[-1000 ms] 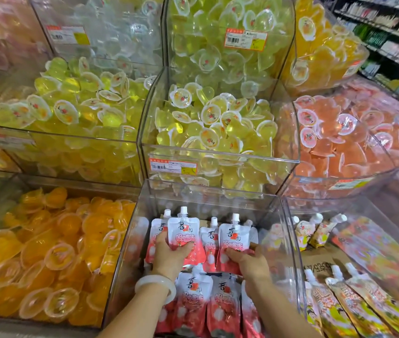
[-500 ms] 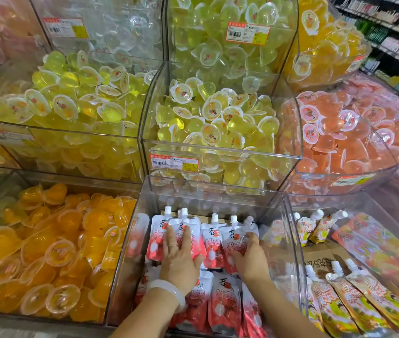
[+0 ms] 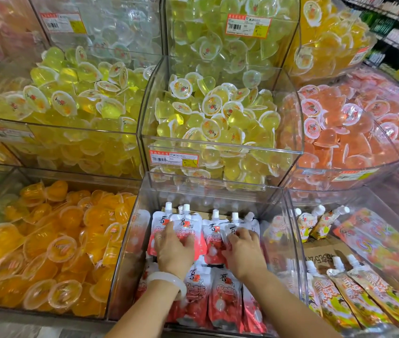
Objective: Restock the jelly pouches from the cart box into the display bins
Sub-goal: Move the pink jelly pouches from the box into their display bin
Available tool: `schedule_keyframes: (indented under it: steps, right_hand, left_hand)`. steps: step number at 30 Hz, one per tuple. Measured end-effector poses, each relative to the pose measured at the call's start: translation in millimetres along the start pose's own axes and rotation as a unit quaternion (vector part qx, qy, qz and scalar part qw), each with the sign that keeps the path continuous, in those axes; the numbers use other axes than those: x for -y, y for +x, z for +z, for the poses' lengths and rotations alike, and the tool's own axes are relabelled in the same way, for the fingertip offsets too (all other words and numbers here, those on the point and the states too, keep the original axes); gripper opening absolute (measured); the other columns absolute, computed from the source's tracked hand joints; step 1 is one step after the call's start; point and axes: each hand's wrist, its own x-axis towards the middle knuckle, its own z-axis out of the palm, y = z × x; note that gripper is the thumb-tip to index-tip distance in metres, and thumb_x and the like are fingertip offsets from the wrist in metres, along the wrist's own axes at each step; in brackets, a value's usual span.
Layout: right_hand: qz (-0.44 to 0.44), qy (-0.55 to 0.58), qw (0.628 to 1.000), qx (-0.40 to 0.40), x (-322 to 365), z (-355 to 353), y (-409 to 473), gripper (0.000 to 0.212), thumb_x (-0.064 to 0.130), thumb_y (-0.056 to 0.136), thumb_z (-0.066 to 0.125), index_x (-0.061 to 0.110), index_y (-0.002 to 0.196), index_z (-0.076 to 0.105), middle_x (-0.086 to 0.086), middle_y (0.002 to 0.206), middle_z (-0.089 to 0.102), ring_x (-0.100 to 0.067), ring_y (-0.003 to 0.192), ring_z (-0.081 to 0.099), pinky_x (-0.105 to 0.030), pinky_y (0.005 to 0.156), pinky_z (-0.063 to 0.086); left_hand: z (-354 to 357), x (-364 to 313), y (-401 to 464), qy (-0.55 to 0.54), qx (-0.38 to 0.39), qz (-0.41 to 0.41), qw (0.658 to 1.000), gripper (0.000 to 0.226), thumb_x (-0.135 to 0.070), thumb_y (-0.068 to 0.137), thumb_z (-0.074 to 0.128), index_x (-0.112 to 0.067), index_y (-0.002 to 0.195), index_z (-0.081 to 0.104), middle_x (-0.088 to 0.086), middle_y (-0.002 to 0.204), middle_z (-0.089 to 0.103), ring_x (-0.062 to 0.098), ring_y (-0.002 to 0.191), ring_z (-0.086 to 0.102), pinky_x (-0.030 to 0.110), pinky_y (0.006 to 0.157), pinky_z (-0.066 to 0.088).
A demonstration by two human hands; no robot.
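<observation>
The left hand (image 3: 174, 250) lies palm-down with fingers spread over the red-and-white jelly pouches (image 3: 214, 234) in the back row of the middle clear bin (image 3: 208, 191), pressing flat on them rather than closing round any; a pale bangle (image 3: 168, 282) circles its wrist. The right hand (image 3: 243, 250) rests just beside it, fingers curled down onto the neighbouring pouches of the same row; whether it pinches one or merely presses cannot be told. The back-row pouches stand with white caps up, leaning against the rear wall; a second row lies flatter in front, beneath both forearms, reaching the bin's near edge.

To the right, a second clear bin (image 3: 296, 240) holds orange-and-yellow spouted pouches (image 3: 335, 293) lying over brown cardboard (image 3: 320, 254); to the left, a bin of orange jelly cups (image 3: 54, 242) heaped loosely.

One tier up, the stepped acrylic display carries yellow-green jelly cups (image 3: 71, 93) at left, paler yellow cups (image 3: 218, 111) in the middle behind a red-and-yellow price label (image 3: 173, 159), and pink-orange cups (image 3: 344, 123) in a curved bin at right; higher still are near-colourless cups (image 3: 110, 28), more pale green ones with another price label (image 3: 248, 25), and deep yellow cups (image 3: 327, 40).

Beyond the display, at upper right, dark store shelves (image 3: 398, 23) stocked with small goods run away into the aisle, too blurred to read.
</observation>
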Motion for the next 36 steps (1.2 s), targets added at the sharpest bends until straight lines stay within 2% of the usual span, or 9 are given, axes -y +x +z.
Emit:
schedule_keyframes:
  steps: [4, 6, 11, 14, 16, 21, 25, 32, 36]
  right_hand:
    - [0.006, 0.253, 0.967, 0.039, 31.0, 1.1, -9.7, 0.016, 0.021, 0.091, 0.055, 0.008, 0.095, 0.062, -0.007, 0.094, 0.062, -0.023, 0.089, 0.059, -0.028, 0.077, 0.043]
    - [0.031, 0.422, 0.900, 0.105, 45.9, 6.1, -13.0, 0.008, 0.018, 0.089, 0.063, 0.014, 0.085, 0.057, 0.000, 0.073, 0.057, -0.016, 0.067, 0.052, -0.028, 0.067, 0.044]
    - [0.119, 0.636, 0.760, 0.066, 49.2, 5.1, -14.7, 0.024, -0.007, 0.082, 0.065, 0.015, 0.079, 0.055, 0.002, 0.072, 0.060, -0.011, 0.063, 0.054, -0.016, 0.055, 0.047]
    - [0.134, 0.597, 0.791, 0.005, 36.3, 9.9, -11.8, 0.031, -0.011, 0.079, 0.065, 0.017, 0.082, 0.052, -0.002, 0.075, 0.060, -0.017, 0.066, 0.057, -0.026, 0.061, 0.052]
    - [0.130, 0.514, 0.847, -0.032, 26.5, 13.5, -10.5, 0.029, -0.003, 0.081, 0.064, 0.021, 0.092, 0.054, -0.003, 0.083, 0.063, -0.021, 0.077, 0.060, -0.033, 0.074, 0.052]
    - [0.022, 0.234, 0.970, -0.054, 19.2, 7.0, -13.5, 0.045, 0.021, 0.087, 0.059, 0.017, 0.131, 0.048, -0.005, 0.117, 0.053, -0.020, 0.103, 0.052, -0.020, 0.083, 0.041]
    - [-0.071, 0.120, 0.990, -0.011, 24.1, 4.3, -17.7, 0.063, 0.035, 0.085, 0.062, 0.026, 0.142, 0.036, -0.003, 0.133, 0.035, -0.022, 0.123, 0.042, -0.025, 0.103, 0.037]
    - [-0.069, 0.085, 0.994, 0.015, 20.5, 6.3, -11.9, 0.058, 0.025, 0.087, 0.058, 0.022, 0.141, 0.037, -0.005, 0.132, 0.038, -0.024, 0.114, 0.052, -0.029, 0.094, 0.046]
    - [-0.070, 0.025, 0.997, 0.003, 23.4, 9.5, -15.0, 0.062, 0.039, 0.085, 0.061, 0.020, 0.140, 0.038, -0.007, 0.128, 0.045, -0.027, 0.114, 0.052, -0.032, 0.092, 0.046]
  left_hand:
    - [-4.5, -1.2, 10.2, -0.057, -0.035, -0.096, 0.993, 0.035, -0.014, 0.086, 0.063, -0.001, 0.118, 0.055, 0.019, 0.115, 0.062, 0.035, 0.113, 0.054, 0.037, 0.093, 0.043]
    - [-7.3, 0.7, 11.2, -0.073, -0.027, -0.101, 0.992, 0.024, -0.014, 0.083, 0.067, -0.001, 0.103, 0.062, 0.015, 0.103, 0.068, 0.032, 0.100, 0.061, 0.032, 0.082, 0.045]
    - [0.0, 2.5, 1.8, -0.167, -0.030, -0.056, 0.984, 0.025, -0.005, 0.081, 0.069, -0.002, 0.105, 0.060, -0.001, 0.073, 0.055, 0.023, 0.082, 0.055, 0.025, 0.075, 0.042]
    - [15.5, 2.4, -4.3, -0.218, -0.011, 0.002, 0.976, 0.017, 0.002, 0.082, 0.067, -0.012, 0.085, 0.058, -0.008, 0.072, 0.055, 0.021, 0.082, 0.055, 0.012, 0.065, 0.042]
    - [21.7, 1.3, -4.9, -0.142, 0.029, 0.069, 0.987, 0.021, 0.002, 0.086, 0.059, -0.018, 0.080, 0.056, -0.004, 0.079, 0.059, 0.021, 0.087, 0.056, 0.011, 0.067, 0.041]
    - [12.1, 8.6, -0.5, 0.244, 0.047, 0.223, 0.943, 0.053, -0.007, 0.090, 0.045, -0.022, 0.139, 0.038, -0.004, 0.145, 0.040, 0.019, 0.136, 0.031, 0.026, 0.112, 0.022]
    - [0.5, 8.6, 9.1, 0.329, 0.117, 0.263, 0.899, 0.057, -0.014, 0.092, 0.049, -0.019, 0.146, 0.029, 0.001, 0.156, 0.023, 0.015, 0.145, 0.018, 0.030, 0.118, 0.013]
    - [-4.4, 11.6, 16.2, 0.382, 0.147, 0.284, 0.867, 0.062, -0.003, 0.092, 0.045, -0.012, 0.148, 0.020, 0.006, 0.160, 0.007, 0.019, 0.147, 0.011, 0.034, 0.120, 0.010]
    - [-12.7, 6.3, 13.5, 0.387, 0.151, 0.297, 0.860, 0.065, 0.006, 0.091, 0.040, -0.012, 0.149, 0.018, 0.005, 0.160, 0.004, 0.018, 0.147, 0.009, 0.031, 0.118, 0.012]
